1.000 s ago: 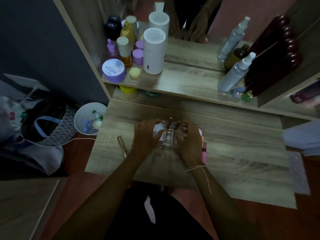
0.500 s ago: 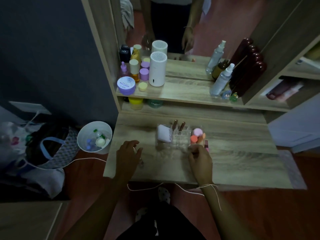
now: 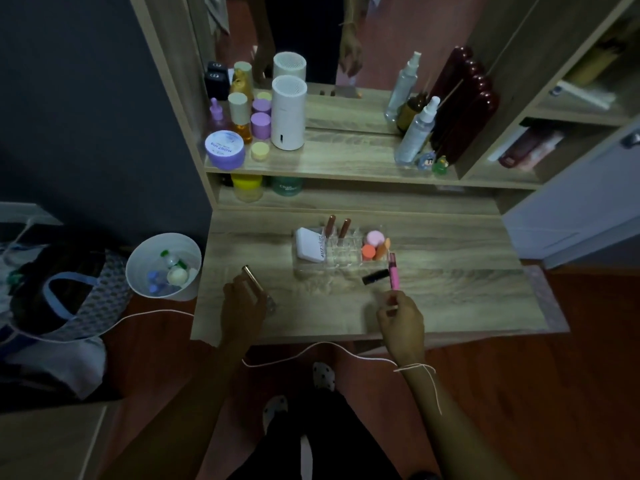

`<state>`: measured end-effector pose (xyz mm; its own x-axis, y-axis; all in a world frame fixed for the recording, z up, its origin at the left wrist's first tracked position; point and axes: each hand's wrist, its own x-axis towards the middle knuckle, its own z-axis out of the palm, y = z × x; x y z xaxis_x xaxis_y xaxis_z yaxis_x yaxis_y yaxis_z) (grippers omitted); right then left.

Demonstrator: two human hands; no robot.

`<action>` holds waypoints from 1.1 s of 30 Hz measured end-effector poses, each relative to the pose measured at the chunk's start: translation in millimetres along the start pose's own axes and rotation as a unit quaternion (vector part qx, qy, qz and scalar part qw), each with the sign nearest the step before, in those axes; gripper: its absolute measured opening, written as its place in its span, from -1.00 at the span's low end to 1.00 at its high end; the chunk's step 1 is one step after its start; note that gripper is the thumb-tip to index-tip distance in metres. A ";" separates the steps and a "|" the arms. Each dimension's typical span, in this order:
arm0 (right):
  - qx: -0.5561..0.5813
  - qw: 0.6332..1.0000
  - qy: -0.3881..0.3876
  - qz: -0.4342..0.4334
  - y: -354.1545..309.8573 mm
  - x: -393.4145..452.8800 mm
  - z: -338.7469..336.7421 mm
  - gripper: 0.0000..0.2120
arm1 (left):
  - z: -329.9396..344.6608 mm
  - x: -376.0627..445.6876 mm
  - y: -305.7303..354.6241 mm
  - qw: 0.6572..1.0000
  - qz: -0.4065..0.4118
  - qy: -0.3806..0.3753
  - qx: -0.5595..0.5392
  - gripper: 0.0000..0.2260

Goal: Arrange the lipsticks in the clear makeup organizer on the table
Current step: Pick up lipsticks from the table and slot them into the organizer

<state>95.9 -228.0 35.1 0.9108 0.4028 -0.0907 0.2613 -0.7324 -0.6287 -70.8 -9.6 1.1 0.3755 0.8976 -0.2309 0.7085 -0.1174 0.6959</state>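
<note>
1. At the far left, off the table's edge at about 9 o'clock from the left hand, a white bin (image 3: pixel 162 265) sits on the floor with small bottles inside.
2. The left hand (image 3: pixel 242 303) is closed around a rose-gold lipstick (image 3: pixel 252 278), whose capped end points up toward 11 o'clock; the tube's lower end rests on the wooden table (image 3: pixel 450 299).
3. The clear makeup organizer (image 3: pixel 341 254) stands at the table's middle, at 1 o'clock from the left hand. A white compact (image 3: pixel 310 249) leans in its left section, 2 brown-capped lipsticks (image 3: pixel 337 227) stand upright in the middle slots, and pink and orange sponges (image 3: pixel 374 244) fill the right section.
4. A black lipstick (image 3: pixel 375 276) lies flat on the table just in front of the organizer's right end, at 6 o'clock from the sponges.
5. The right hand (image 3: pixel 401 323) pinches a pink lipstick (image 3: pixel 393 271) at its lower end; the tube points toward 12 o'clock, its tip near the organizer's right corner and just beside the black lipstick.
</note>
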 end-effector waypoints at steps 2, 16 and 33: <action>-0.008 1.000 -0.007 -0.004 1.5 9.4 -1.5 -0.77 | 6.7 3.2 7.1 1.000 -0.016 0.004 0.007 -0.55; -0.074 0.987 -0.104 -0.092 8.5 77.2 16.7 -0.65 | 42.0 30.5 31.0 0.996 -0.068 0.030 0.044 -0.52; -0.046 0.955 -0.186 -0.228 -4.1 85.9 40.2 -0.77 | 41.6 2.7 79.0 0.988 0.091 0.029 -0.125 -0.44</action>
<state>160.3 -168.3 -1.1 0.5237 0.8456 -0.1031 0.6461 -0.4732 -0.5989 11.1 -34.0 27.2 0.4425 0.8952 -0.0528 0.4605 -0.1763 0.8699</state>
